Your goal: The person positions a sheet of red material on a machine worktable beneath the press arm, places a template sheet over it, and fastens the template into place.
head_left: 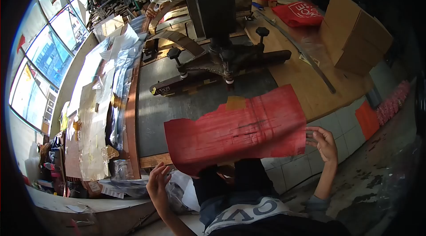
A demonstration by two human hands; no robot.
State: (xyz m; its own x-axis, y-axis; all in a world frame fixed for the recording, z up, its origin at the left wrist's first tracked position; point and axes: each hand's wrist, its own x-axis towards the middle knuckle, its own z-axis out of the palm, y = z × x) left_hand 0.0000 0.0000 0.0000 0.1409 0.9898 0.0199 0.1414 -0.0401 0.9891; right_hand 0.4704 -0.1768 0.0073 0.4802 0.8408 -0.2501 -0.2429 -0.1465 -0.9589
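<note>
A large red sheet [235,129] with dark creases and scuffs lies over the front edge of the machine's dark bed [155,120], its lower part hanging past the edge. A small tan piece [235,102] sits at its upper edge. My right hand [323,142] is at the sheet's right edge, fingers apart and fingertips at or very near the border. My left hand [159,182] is just below and left of the sheet's lower left corner, fingers spread, with nothing seen in it. Above the sheet stands a dark metal press arm [222,65] with black knobs.
Layered plastic and paper sheets [95,125] lie along the left by the windows. On the right wooden table [306,98] are a metal strip [306,54], a red bag [298,13] and a cardboard box [355,31]. Another person's hand [151,11] shows behind the machine.
</note>
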